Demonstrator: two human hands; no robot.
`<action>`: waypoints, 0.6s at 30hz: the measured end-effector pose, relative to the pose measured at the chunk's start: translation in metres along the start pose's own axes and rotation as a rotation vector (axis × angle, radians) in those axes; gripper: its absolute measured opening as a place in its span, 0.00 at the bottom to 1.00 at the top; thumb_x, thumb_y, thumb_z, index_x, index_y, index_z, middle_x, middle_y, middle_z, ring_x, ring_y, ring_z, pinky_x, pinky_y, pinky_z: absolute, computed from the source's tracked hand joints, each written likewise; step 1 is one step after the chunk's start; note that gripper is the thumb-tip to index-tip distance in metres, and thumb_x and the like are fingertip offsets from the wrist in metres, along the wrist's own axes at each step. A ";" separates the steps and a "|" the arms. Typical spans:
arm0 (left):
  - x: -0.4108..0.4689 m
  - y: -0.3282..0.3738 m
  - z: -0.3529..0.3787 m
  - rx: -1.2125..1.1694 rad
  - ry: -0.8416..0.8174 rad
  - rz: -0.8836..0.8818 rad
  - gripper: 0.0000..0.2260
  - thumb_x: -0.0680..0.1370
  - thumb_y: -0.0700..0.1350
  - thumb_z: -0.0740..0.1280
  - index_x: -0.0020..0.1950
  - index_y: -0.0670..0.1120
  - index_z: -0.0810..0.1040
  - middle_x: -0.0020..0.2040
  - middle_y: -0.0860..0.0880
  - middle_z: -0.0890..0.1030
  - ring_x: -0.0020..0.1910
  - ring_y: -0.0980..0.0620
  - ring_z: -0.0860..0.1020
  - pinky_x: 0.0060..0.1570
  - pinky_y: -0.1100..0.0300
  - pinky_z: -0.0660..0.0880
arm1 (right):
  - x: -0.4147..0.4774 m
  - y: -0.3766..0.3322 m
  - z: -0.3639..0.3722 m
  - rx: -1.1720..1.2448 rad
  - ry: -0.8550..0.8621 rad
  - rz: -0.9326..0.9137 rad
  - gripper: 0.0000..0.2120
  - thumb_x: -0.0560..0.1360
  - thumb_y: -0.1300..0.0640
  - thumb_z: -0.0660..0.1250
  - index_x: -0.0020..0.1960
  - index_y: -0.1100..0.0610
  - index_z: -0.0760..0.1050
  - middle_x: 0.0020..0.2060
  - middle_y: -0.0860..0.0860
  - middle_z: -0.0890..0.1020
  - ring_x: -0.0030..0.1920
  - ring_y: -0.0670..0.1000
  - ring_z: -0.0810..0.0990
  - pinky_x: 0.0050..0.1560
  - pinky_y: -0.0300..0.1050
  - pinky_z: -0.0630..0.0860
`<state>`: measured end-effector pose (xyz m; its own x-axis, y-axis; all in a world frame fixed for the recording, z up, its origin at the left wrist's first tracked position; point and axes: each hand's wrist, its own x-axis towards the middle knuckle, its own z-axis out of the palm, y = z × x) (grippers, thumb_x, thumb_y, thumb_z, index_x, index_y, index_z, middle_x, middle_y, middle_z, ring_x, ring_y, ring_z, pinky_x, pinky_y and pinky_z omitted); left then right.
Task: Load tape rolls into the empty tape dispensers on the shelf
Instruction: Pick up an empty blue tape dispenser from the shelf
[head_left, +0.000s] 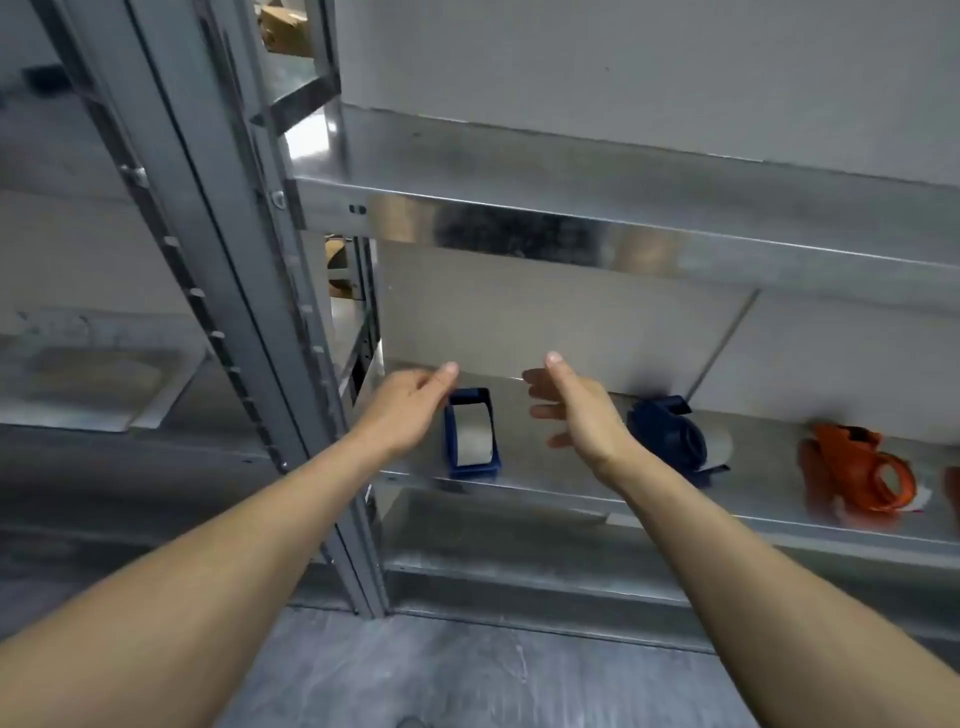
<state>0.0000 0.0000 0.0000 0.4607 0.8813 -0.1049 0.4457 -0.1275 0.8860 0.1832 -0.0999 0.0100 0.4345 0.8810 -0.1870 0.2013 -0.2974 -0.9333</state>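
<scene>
A blue tape dispenser (470, 435) stands on the metal shelf (545, 488) with a clear tape roll showing in its frame. My left hand (410, 408) reaches in beside its left edge, thumb over its top corner; whether it touches is unclear. My right hand (576, 410) hovers to the dispenser's right, fingers spread and relaxed, holding nothing. A second dark blue dispenser (672, 434) lies just behind my right wrist. An orange dispenser (852, 470) lies further right on the same shelf.
A grey steel upright (291, 364) stands at the left of the bay. Another shelf edge (571, 223) runs overhead. A neighbouring shelf (93, 384) at the left holds a blurred flat object. Grey floor (467, 675) lies below.
</scene>
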 end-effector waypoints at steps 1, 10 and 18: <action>0.005 -0.005 0.000 0.054 -0.040 -0.031 0.22 0.81 0.61 0.56 0.56 0.46 0.80 0.56 0.45 0.82 0.56 0.46 0.79 0.60 0.49 0.75 | 0.003 0.001 0.005 -0.018 0.005 0.031 0.25 0.80 0.34 0.51 0.61 0.48 0.79 0.59 0.50 0.81 0.57 0.51 0.80 0.58 0.58 0.78; 0.032 -0.041 0.024 0.194 -0.227 -0.106 0.21 0.78 0.56 0.65 0.66 0.46 0.74 0.63 0.46 0.79 0.59 0.49 0.77 0.59 0.55 0.73 | 0.034 0.035 0.038 -0.051 -0.030 0.216 0.28 0.79 0.33 0.52 0.66 0.49 0.76 0.59 0.51 0.80 0.56 0.51 0.80 0.62 0.57 0.75; 0.041 -0.051 0.037 0.158 -0.204 -0.201 0.28 0.76 0.54 0.69 0.72 0.46 0.66 0.65 0.45 0.77 0.62 0.46 0.76 0.62 0.51 0.74 | 0.053 0.061 0.042 -0.081 -0.109 0.311 0.21 0.82 0.40 0.51 0.66 0.48 0.74 0.63 0.52 0.78 0.60 0.54 0.77 0.51 0.51 0.76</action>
<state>0.0250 0.0261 -0.0661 0.4886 0.7884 -0.3737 0.6499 -0.0430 0.7588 0.1815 -0.0564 -0.0700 0.3906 0.7761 -0.4951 0.1449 -0.5830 -0.7995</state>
